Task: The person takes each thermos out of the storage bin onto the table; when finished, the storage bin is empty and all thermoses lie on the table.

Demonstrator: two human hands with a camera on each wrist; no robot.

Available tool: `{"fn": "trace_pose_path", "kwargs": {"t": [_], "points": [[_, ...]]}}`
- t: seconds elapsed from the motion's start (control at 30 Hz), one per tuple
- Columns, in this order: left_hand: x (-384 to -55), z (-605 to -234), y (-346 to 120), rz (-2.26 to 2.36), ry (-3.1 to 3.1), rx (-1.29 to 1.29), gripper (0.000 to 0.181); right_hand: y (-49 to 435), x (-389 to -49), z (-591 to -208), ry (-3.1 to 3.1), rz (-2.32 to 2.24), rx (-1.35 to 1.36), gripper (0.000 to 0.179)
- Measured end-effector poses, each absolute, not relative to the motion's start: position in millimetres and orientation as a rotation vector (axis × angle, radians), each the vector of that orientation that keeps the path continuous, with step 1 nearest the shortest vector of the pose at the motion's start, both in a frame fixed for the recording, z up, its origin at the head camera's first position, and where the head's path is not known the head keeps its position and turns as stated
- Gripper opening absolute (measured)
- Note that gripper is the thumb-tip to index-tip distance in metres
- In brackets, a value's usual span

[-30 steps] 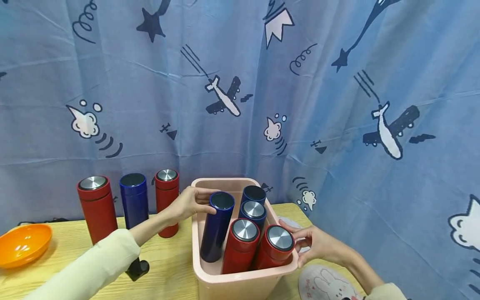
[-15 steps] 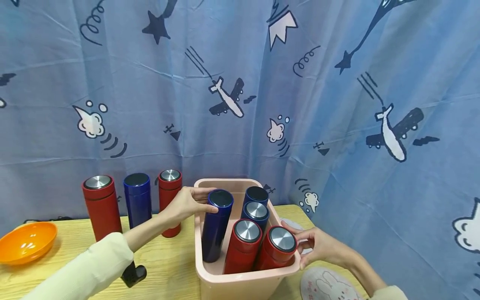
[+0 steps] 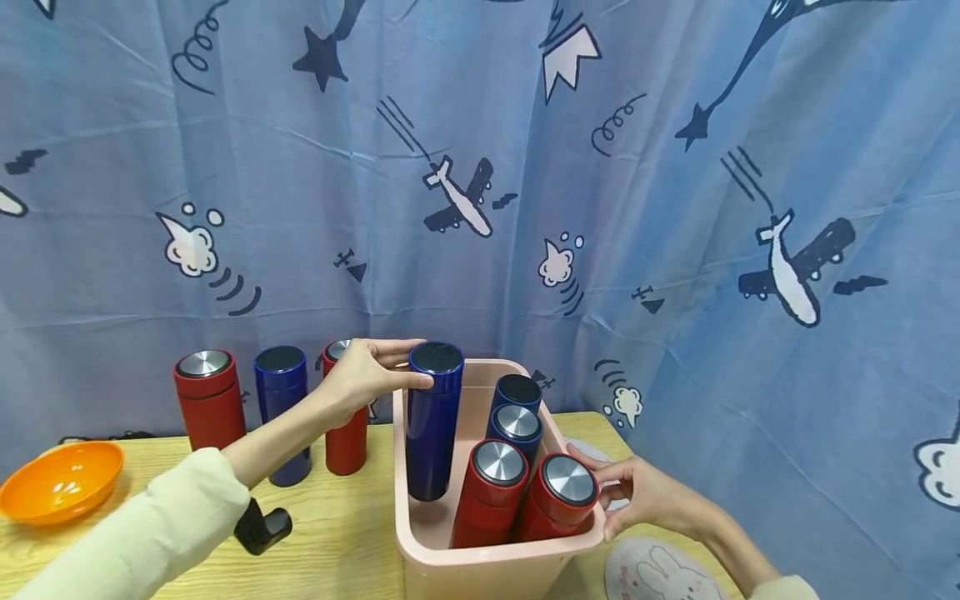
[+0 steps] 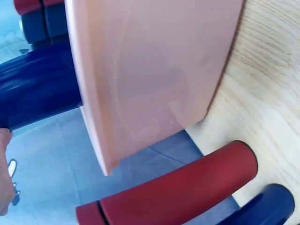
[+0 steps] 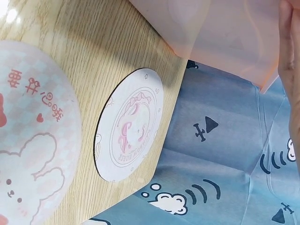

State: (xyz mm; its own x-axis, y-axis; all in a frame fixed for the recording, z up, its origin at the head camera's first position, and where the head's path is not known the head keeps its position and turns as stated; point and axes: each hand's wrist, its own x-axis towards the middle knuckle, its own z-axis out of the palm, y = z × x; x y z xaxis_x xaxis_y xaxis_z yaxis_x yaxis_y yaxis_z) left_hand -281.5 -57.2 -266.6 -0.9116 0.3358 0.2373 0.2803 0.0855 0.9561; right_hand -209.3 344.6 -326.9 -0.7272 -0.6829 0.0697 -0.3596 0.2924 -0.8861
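In the head view my left hand (image 3: 367, 379) grips a glossy blue thermos flask (image 3: 432, 442) near its dark lid, thumb in front and fingers behind. The flask is nearly upright at the left side of a pale pink plastic bin (image 3: 498, 553), its top above the rim. My right hand (image 3: 648, 500) holds the bin's right rim between thumb and fingers. Inside the bin stand two red flasks (image 3: 483, 517) with silver lids and two blue flasks (image 3: 517, 392) behind them. The left wrist view catches the held blue flask (image 4: 37, 89) crossing the bin's rim.
Left of the bin, two red flasks (image 3: 213, 412) and a blue flask (image 3: 283, 392) stand on the wooden table (image 3: 345, 533). An orange bowl (image 3: 63, 483) sits farther left. Round printed mats (image 5: 131, 126) lie right of the bin. A patterned blue curtain (image 3: 450, 275) hangs behind.
My left hand has risen with the blue flask, lifting it higher in the bin and turning it more upright. The right hand stays on the rim. The whole head view has shifted slightly.
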Motion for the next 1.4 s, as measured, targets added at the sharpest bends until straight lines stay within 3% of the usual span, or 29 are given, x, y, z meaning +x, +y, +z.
{"fn": "trace_pose_path", "kwargs": {"t": [0.4, 0.9, 1.4], "points": [[-272.7, -232.7, -56.9, 1.953, 2.401, 0.607, 0.06, 343.8, -210.9, -327.6, 2.281, -1.387, -0.951, 0.037], [-263.1, -190.2, -70.1, 1.998, 2.419, 0.741, 0.058, 346.3, -210.0, -329.2, 2.269, -1.394, -0.97, 0.036], [-246.9, -168.4, -94.2, 2.086, 2.342, 0.729, 0.057, 345.7, -210.3, -330.0, 2.246, -1.409, -0.954, 0.036]]}}
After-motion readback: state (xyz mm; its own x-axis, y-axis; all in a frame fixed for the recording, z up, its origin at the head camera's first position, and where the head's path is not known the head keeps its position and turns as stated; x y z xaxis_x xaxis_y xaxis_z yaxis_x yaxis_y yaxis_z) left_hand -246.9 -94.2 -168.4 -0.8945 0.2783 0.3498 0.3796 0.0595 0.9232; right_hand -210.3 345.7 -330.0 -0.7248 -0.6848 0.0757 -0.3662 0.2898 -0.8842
